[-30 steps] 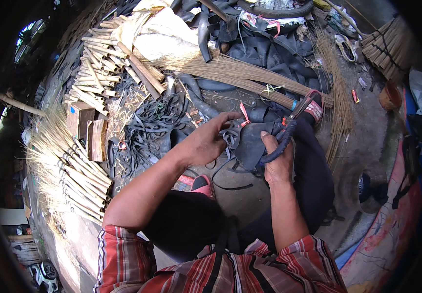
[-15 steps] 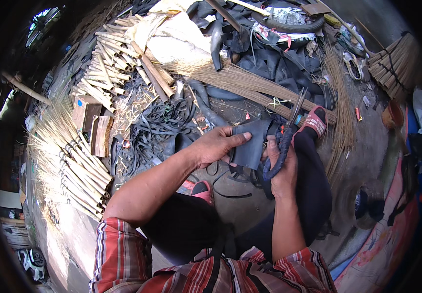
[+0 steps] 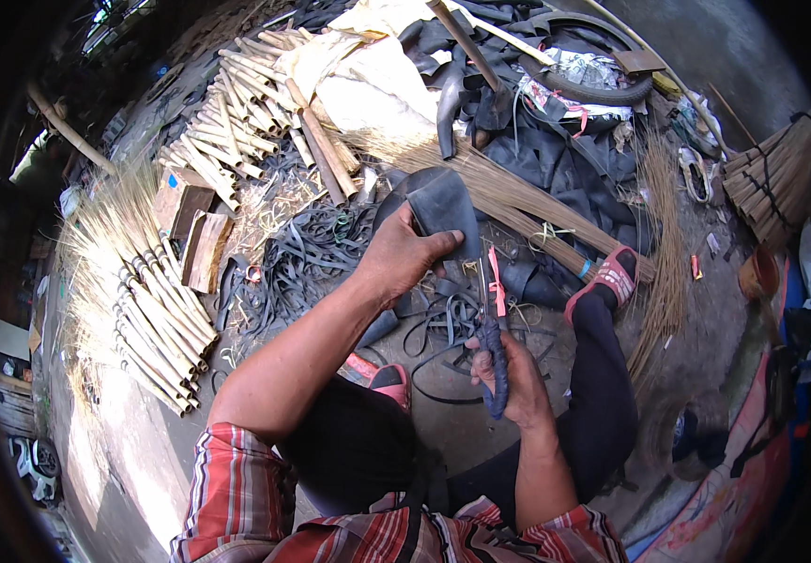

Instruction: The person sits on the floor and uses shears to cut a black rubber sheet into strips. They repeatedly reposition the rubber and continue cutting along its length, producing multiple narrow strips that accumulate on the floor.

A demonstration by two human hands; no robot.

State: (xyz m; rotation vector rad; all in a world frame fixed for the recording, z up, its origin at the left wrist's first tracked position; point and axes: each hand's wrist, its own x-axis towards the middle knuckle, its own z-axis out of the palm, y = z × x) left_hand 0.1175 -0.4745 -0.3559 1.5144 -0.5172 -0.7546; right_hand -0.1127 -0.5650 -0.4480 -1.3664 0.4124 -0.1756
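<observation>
My left hand (image 3: 404, 255) grips a piece of black rubber sheet (image 3: 443, 208), thumb on top, the sheet curling up and away past the fingers. In my right hand (image 3: 520, 380) is a pair of scissors (image 3: 492, 352), its handles wrapped in dark strips and its blades pointing up, with a pink tie (image 3: 497, 281) close to them. The blade tips lie just right of and below the sheet's lower edge; whether they touch it I cannot tell. Cut black rubber strips (image 3: 312, 249) are heaped left of my left hand, and loose strips lie on the ground below the sheet.
Bamboo tubes (image 3: 227, 113) are piled at the far left, above finished brushes or brooms (image 3: 147, 319) and wooden blocks (image 3: 206, 251). Long straw bundles (image 3: 518, 202) lie across the far middle, near more black rubber (image 3: 574, 159) and a tyre (image 3: 612, 94). My sandalled foot (image 3: 612, 277) is at right.
The scissors and my right hand have moved down and left, away from the sheet. My left hand has raised the rubber sheet, which now bends over. The view has shifted slightly.
</observation>
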